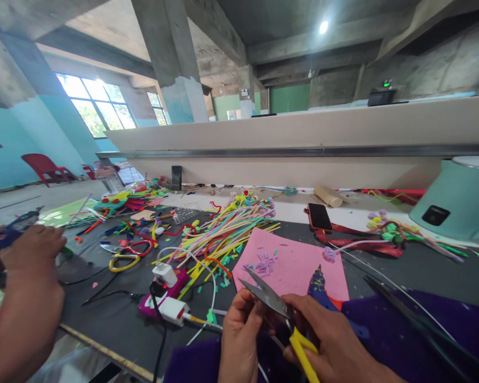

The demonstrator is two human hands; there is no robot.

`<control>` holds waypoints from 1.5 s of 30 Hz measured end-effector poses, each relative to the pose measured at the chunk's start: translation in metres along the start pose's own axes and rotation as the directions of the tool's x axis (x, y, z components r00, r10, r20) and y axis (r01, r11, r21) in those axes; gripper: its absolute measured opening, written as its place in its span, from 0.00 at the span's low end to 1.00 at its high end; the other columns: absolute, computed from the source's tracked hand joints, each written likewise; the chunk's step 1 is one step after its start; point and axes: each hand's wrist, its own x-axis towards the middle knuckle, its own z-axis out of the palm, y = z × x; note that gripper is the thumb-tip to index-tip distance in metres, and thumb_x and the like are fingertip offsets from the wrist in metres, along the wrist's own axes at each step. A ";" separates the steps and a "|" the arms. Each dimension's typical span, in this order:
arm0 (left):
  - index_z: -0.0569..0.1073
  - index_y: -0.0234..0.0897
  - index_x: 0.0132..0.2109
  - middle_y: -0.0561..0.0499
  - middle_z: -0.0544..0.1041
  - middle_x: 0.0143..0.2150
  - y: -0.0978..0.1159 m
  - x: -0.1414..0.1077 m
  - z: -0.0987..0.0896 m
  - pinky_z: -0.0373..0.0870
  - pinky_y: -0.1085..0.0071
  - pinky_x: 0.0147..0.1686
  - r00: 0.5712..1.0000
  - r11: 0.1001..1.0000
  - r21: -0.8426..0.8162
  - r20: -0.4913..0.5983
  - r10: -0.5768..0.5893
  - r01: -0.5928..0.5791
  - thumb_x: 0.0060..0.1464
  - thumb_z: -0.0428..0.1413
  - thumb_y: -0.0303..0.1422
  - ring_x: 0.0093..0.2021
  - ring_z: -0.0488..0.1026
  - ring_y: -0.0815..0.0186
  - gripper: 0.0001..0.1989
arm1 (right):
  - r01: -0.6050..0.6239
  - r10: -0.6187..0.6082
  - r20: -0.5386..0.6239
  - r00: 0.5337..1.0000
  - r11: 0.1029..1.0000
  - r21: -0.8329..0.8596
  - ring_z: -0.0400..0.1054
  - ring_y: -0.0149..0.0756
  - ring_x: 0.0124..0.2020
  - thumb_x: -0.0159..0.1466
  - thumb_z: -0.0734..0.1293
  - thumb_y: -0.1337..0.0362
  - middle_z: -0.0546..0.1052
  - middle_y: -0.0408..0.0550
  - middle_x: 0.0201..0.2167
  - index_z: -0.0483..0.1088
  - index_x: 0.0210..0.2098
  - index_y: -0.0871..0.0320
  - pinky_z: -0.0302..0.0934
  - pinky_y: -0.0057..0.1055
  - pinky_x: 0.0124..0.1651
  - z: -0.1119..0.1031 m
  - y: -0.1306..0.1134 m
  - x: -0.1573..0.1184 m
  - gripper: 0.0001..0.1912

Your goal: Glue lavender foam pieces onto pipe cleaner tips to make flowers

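My right hand (323, 335) is closed around yellow-handled scissors (269, 298), their blades pointing up and left and parted. Close by the blades, my left hand (241, 330) has thumb and fingers pinched together; what is in the pinch is hidden. Beyond both hands lies a pink sheet (291, 260) with short lilac pieces (265, 264) scattered on it. A blue glue gun (318, 287) rests at the sheet's near right part, nozzle pointing away from me. One lilac fuzzy flower (332, 254) on a pale stem lies at the sheet's right edge.
A magenta power strip (146, 307) with chargers and cables sits left of my hands. Colored pipe cleaners (219, 229) are piled mid-table. Dark scissors (407, 308), a phone (319, 217) and a teal bin (455, 199) lie rightward. Another person's hands (34, 244) hold a glue gun (14, 230).
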 end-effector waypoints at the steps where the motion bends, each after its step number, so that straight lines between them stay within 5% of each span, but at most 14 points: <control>1: 0.73 0.36 0.33 0.53 0.75 0.26 0.000 0.000 0.000 0.62 0.78 0.19 1.000 1.000 0.003 -0.015 0.009 -0.009 0.41 0.62 0.32 0.21 0.66 0.72 0.09 | -0.002 0.002 -0.001 1.000 1.000 -0.006 0.65 0.35 0.33 0.55 0.66 0.59 0.70 0.47 0.39 0.57 0.52 0.54 0.58 0.27 0.33 0.000 0.000 0.000 0.26; 19: 0.70 0.35 0.28 0.55 0.71 0.20 0.000 0.002 -0.003 0.60 0.79 0.18 0.998 0.998 0.043 -0.037 0.041 -0.039 0.37 0.64 0.35 0.19 0.64 0.73 0.12 | -0.011 0.011 -0.040 0.999 1.000 -0.003 0.65 0.32 0.29 0.53 0.66 0.65 0.72 0.44 0.36 0.59 0.52 0.50 0.57 0.26 0.31 0.003 0.005 0.000 0.27; 26: 0.71 0.34 0.30 0.53 0.74 0.23 0.005 0.002 -0.009 0.60 0.79 0.16 0.989 0.990 -0.017 0.046 -0.137 0.138 0.41 0.62 0.33 0.17 0.63 0.75 0.10 | -0.140 0.148 -0.027 0.989 0.970 0.200 0.60 0.29 0.22 0.53 0.62 0.68 0.68 0.40 0.25 0.61 0.46 0.54 0.55 0.23 0.25 -0.003 -0.008 0.002 0.20; 34: 0.67 0.35 0.29 0.57 0.70 0.19 0.004 0.005 -0.015 0.55 0.82 0.13 0.966 0.953 -0.164 0.053 -0.251 0.257 0.41 0.62 0.33 0.15 0.62 0.77 0.11 | -0.152 0.125 0.091 0.988 0.898 0.412 0.52 0.26 0.22 0.53 0.61 0.72 0.59 0.36 0.24 0.58 0.44 0.54 0.51 0.22 0.25 0.007 -0.006 0.003 0.19; 45: 0.69 0.33 0.27 0.55 0.72 0.20 0.008 0.004 -0.015 0.53 0.83 0.11 0.988 0.991 -0.001 0.080 -0.130 0.130 0.47 0.59 0.32 0.12 0.57 0.80 0.08 | -0.154 0.119 0.101 0.988 0.840 0.520 0.49 0.26 0.19 0.60 0.57 0.68 0.55 0.34 0.19 0.58 0.44 0.52 0.46 0.22 0.22 0.005 -0.003 0.002 0.13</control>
